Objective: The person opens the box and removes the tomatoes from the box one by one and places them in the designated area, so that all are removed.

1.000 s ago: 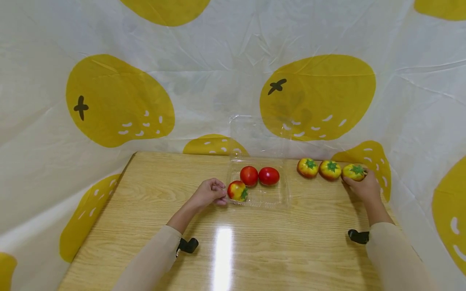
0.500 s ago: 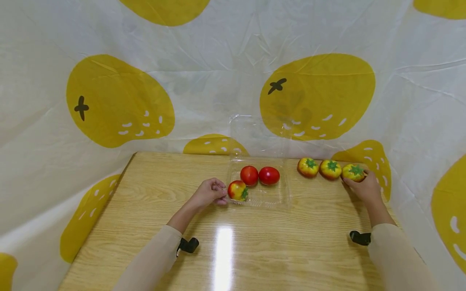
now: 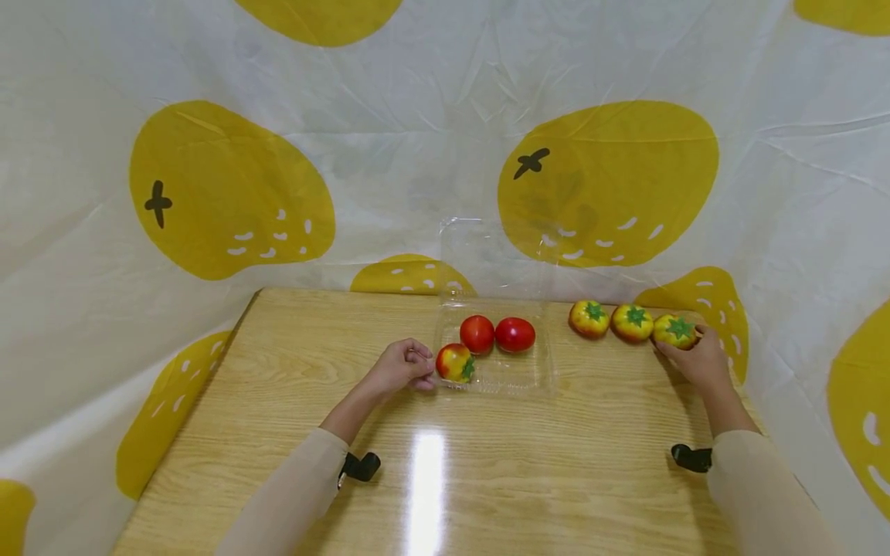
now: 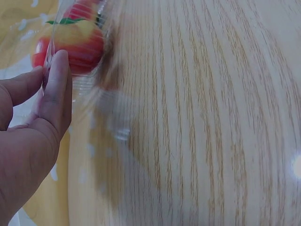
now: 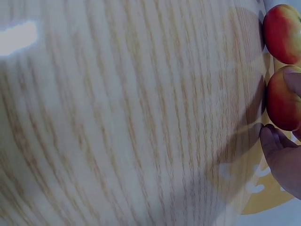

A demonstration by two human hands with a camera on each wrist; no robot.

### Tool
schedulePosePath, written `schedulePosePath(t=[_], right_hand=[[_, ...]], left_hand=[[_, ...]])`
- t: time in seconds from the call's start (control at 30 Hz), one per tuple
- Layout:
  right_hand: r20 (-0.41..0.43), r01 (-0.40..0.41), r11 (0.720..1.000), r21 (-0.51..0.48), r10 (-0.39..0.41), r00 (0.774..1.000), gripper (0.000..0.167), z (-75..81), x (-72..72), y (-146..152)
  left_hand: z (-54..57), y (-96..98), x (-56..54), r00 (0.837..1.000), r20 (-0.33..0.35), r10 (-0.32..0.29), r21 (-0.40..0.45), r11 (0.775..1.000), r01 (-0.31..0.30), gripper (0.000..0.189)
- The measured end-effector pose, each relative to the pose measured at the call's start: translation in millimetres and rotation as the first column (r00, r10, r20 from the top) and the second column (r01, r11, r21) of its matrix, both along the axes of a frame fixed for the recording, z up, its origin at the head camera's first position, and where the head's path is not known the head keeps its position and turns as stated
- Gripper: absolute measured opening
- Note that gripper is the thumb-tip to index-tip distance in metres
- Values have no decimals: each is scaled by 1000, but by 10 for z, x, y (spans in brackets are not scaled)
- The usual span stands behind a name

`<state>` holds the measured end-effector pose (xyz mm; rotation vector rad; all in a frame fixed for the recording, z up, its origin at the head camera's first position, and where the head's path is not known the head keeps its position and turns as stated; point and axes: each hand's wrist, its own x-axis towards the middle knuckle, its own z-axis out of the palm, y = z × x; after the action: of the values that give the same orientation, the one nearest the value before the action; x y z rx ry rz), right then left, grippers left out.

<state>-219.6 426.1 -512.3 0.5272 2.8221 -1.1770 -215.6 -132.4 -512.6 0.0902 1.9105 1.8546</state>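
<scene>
My left hand [image 3: 399, 367] pinches the left front edge of an open clear plastic clamshell box [image 3: 514, 378]. In the left wrist view, thumb and fingers meet on its thin wall, right beside a yellow-and-red tomato [image 4: 80, 47] with green leaves. Two plain red tomatoes [image 3: 477, 333] lie behind that one inside the box. At the far right, my right hand [image 3: 704, 364] grips the end yellow-and-red tomato [image 3: 671, 330] of a row, thumb and fingers on opposite sides. The right wrist view shows this tomato [image 5: 281, 103] only partly, at the frame's edge.
Two more yellow-and-red tomatoes [image 3: 631, 323] stand in the row, left of the gripped one, near the table's back edge. The box's raised lid [image 3: 494, 259] leans toward a white cloth [image 3: 417, 177] printed with yellow fruit. Below spreads the wooden table [image 3: 528, 471].
Hardly anything differs. The right hand and wrist have shifted very slightly, still on the end tomato; the left hand stays at the box edge.
</scene>
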Motion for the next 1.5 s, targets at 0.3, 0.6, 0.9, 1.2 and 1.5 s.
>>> schedulePosePath(t=[0.3,0.6,0.9,1.2,1.5], right_hand=[[9,-31,998,-47,31,999,108,92,113,35],[-99,-38,999,5,38,994,106,255,198,25],[-232,-109,991,82,125,965,101,498,268,-284],[-238,-242,966,94,258,936,102,678,293,-725],[-210,-378,918,122,396,894,102,678,255,-1111]], left_hand=[[-25,17,-11,1000,11,10,3,1000,-10,20],[-32,15,-14,1000,9,16,24,1000,-16,19],[-26,14,-11,1000,11,9,29,1000,-9,21],[-1,3,2,1000,14,3,15,1000,-3,22],[6,5,-5,1000,27,6,30,1000,-7,22]])
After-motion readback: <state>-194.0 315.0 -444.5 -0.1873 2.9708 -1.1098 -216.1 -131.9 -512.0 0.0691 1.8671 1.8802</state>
